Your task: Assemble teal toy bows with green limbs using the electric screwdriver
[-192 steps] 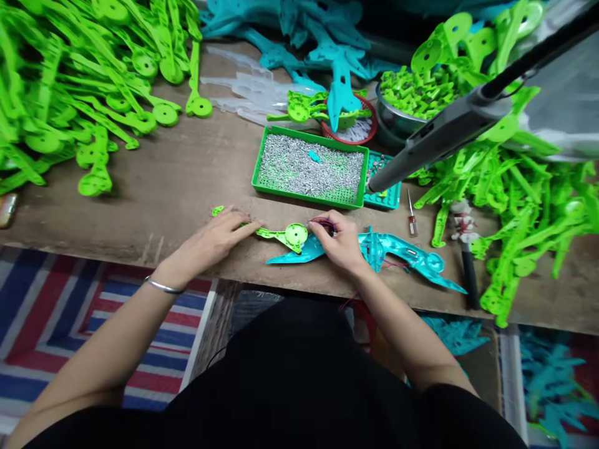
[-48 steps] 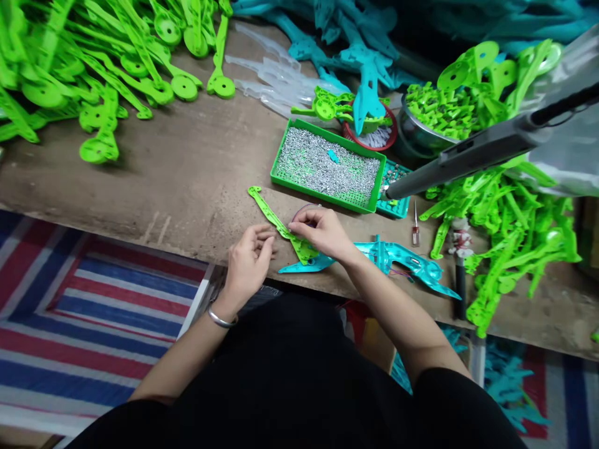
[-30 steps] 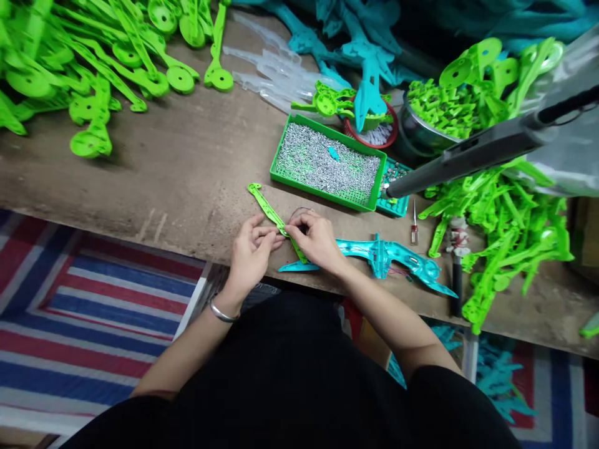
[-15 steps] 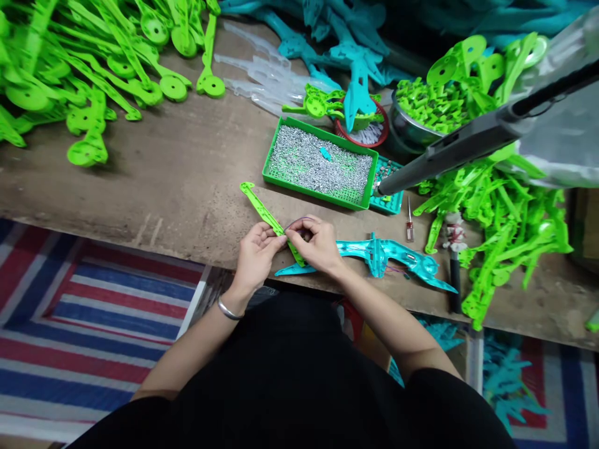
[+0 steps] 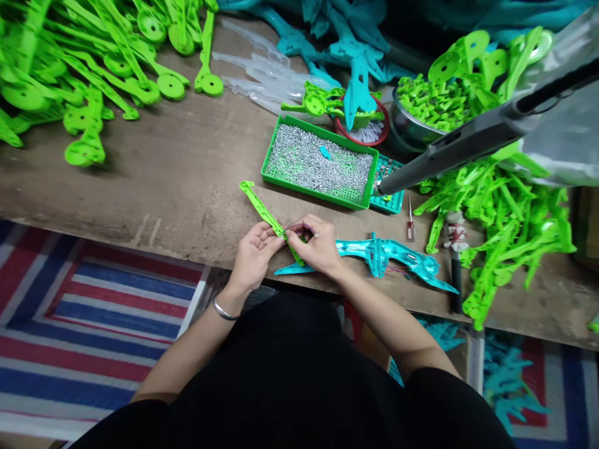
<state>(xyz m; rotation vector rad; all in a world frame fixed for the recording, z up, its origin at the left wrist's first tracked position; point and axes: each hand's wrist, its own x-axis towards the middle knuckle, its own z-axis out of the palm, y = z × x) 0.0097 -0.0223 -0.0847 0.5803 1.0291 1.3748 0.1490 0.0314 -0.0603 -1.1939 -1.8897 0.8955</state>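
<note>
A long, thin green plastic part (image 5: pixel 262 209) slants up and left from between my hands. My left hand (image 5: pixel 255 252) grips it near its middle, thumb and fingers pinched together. My right hand (image 5: pixel 314 243) is closed at the part's lower half, pinching a thin dark wire (image 5: pixel 296 226) against it; the fingertips partly cover the wire. Beneath and to the right of my hands lies a blue plastic bow-shaped body (image 5: pixel 374 252), with thin wires along it. My right hand and wrist hide some of that body.
A green tray (image 5: pixel 318 199) of small screws stands beyond my hands. A screwdriver (image 5: pixel 410 231) lies to its right. Green parts (image 5: pixel 510 231) pile up at the right and far left (image 5: pixel 84 68). A grey metal arm (image 5: pixel 449 149) slants in from the upper right.
My right fingers have shifted slightly along the green part with the wire. My left hand keeps its grip. The blue body has stayed in place.
</note>
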